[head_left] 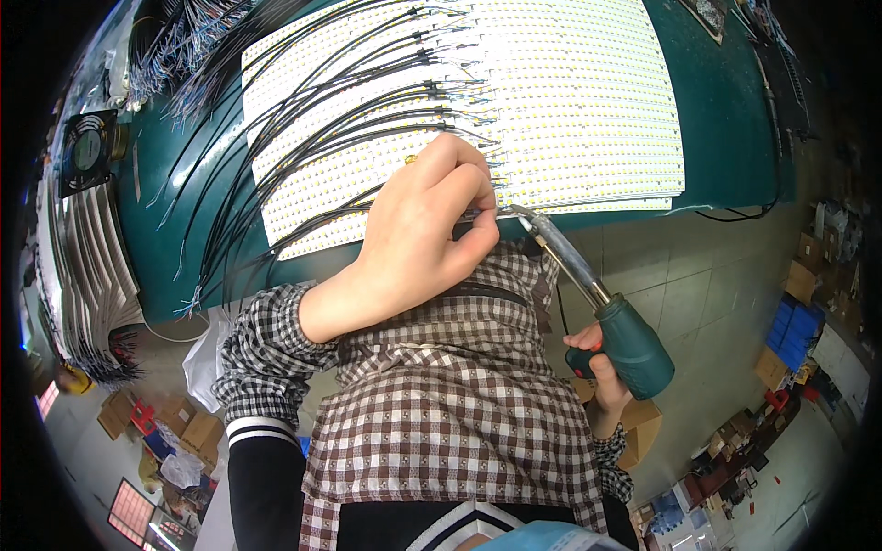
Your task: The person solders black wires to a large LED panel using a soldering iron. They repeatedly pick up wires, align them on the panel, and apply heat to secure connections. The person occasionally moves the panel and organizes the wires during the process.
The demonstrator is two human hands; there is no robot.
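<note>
My left hand (pixel 418 220) is closed in a pinch at the near edge of the white LED boards (pixel 588 110). A black cable (pixel 340 211) runs beneath it toward the pinched fingertips, which partly hide the wire ends. In my right hand (pixel 608 381) is a green soldering gun (pixel 636 347), gripped by its handle. Its long metal barrel slants up to the left, and the tip is by my left fingertips at the board's near edge. Several more black cables (pixel 317 92) fan leftward across the boards, their thin wires at the seam between the board columns.
The boards lie on a green table (pixel 726 138). At its left are a black fan (pixel 89 151), a stack of white boards (pixel 87 257) and bundled wires (pixel 188 46). A white plastic bag (pixel 207 358) hangs below the table edge. Boxes (pixel 790 321) stand on the floor at right.
</note>
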